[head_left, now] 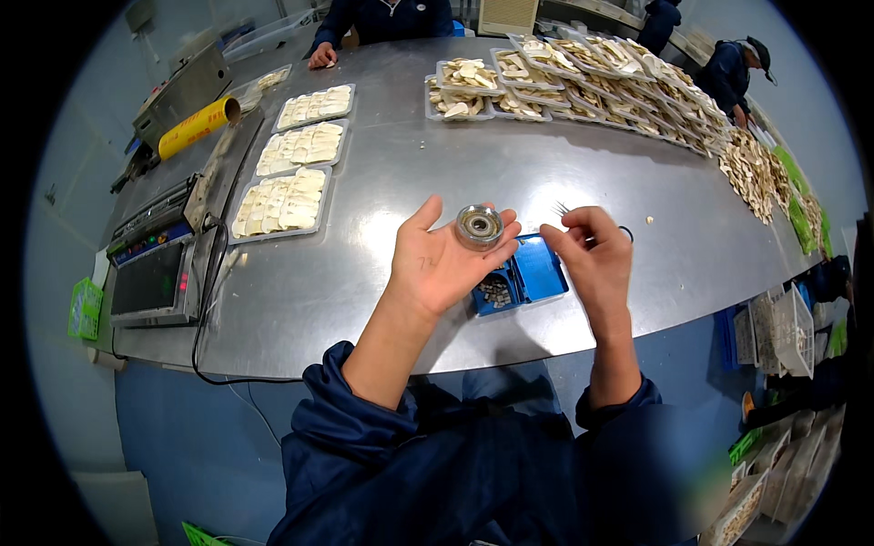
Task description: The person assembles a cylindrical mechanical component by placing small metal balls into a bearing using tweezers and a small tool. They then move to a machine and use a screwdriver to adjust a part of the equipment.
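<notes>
A round clear container [479,226] is gripped at the left hand [443,262] fingertips; tweezers [566,213] are pinched by the right hand [592,247]. A loosened grip could drop it into the blue box [537,273] just below.

Box [539,273] on table [437,173] — trays [284,202] left

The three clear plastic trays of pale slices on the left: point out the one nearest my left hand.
The closest clear tray of pale slices, lowest in that row; the other two lie farther up the table from the left hand.
</notes>
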Action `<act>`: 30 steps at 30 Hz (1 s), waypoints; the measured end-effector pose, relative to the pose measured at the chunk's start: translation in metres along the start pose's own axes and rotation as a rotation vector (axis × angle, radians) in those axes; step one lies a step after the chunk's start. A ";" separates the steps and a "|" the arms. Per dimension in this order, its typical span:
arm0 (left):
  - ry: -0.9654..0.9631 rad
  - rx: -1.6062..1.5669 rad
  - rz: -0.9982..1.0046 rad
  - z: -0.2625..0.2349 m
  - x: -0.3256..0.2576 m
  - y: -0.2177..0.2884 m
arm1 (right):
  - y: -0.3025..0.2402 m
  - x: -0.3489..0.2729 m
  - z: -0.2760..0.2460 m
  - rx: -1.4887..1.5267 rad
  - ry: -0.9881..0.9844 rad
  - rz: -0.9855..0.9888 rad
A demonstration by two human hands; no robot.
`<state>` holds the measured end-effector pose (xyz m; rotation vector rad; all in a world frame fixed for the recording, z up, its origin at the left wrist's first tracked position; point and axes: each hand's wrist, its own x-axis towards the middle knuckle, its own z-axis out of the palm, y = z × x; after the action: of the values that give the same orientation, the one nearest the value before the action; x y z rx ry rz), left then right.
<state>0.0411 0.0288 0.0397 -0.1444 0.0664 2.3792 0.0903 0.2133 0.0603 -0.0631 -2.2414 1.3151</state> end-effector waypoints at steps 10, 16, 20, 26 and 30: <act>-0.046 -0.058 -0.074 0.001 0.000 -0.002 | -0.015 0.038 -0.010 -0.079 -0.573 -0.385; -0.167 0.073 -0.108 -0.003 0.000 -0.003 | -0.027 0.050 0.005 -0.117 -0.892 -0.403; -0.100 0.121 -0.114 0.001 -0.003 -0.004 | -0.030 0.050 0.007 -0.096 -0.950 -0.346; -0.218 0.095 -0.193 -0.008 -0.003 0.001 | -0.027 0.041 0.012 -0.075 -0.848 -0.287; -0.187 0.154 -0.115 -0.009 -0.004 -0.006 | -0.028 0.035 0.017 -0.072 -0.636 -0.343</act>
<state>0.0491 0.0294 0.0308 0.1435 0.1482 2.2513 0.0580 0.1957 0.0914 0.7799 -2.6460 1.1679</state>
